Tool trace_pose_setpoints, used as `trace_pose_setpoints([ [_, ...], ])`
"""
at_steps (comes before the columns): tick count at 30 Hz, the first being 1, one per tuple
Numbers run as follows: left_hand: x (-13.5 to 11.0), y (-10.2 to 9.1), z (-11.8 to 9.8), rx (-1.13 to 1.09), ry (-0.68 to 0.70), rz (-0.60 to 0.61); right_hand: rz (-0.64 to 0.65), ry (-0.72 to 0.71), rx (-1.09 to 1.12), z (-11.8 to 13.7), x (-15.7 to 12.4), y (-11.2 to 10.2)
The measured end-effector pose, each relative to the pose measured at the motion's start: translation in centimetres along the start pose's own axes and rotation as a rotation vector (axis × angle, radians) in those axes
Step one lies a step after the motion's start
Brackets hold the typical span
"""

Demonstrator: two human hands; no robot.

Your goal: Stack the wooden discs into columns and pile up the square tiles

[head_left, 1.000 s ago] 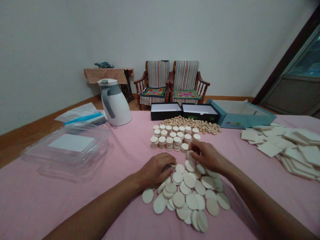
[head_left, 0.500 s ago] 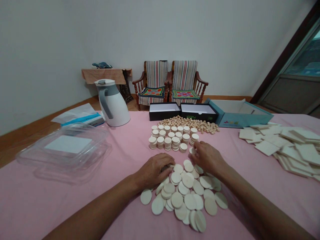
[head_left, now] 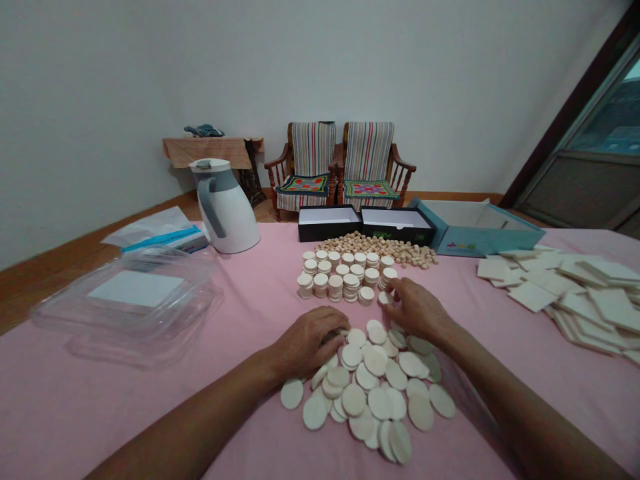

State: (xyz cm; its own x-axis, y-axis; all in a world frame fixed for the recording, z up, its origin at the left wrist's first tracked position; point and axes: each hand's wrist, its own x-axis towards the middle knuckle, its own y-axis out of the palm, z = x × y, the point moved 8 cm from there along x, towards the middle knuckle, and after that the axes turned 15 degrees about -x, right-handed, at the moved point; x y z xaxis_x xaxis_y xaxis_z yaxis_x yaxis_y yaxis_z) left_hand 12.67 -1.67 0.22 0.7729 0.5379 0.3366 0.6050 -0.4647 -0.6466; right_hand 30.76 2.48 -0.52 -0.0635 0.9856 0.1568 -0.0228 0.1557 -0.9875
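My left hand rests at the left edge of a loose pile of round wooden discs, its fingers curled round a few discs that are mostly hidden. At the front right end of rows of stacked discs, my right hand has finger and thumb at a single wooden disc, which is low at the cloth. The short stacks stand in several columns just beyond both hands. Loose discs overlap one another between my forearms.
Small wooden beads lie behind the stacks, before two black box trays and a blue box. Square wooden boards are heaped at right. At left are a clear plastic container, a tissue pack and a white jug.
My right hand has shifted slightly, its finger and thumb now a little further apart round the disc by the stacks. My left hand stays in place.
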Motion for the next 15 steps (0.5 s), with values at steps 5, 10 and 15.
trace_pose_setpoints([
  [5,0.1,0.0,0.1,0.011,-0.009,0.001,-0.221,-0.111,0.144,1.6,-0.1,-2.1],
  [10,0.1,0.1,0.1,0.009,-0.012,0.000,-0.252,-0.128,0.189,2.8,-0.2,-1.6],
  [15,0.0,0.1,0.1,0.010,-0.014,0.006,-0.213,-0.138,0.188,3.5,-0.2,-1.4],
])
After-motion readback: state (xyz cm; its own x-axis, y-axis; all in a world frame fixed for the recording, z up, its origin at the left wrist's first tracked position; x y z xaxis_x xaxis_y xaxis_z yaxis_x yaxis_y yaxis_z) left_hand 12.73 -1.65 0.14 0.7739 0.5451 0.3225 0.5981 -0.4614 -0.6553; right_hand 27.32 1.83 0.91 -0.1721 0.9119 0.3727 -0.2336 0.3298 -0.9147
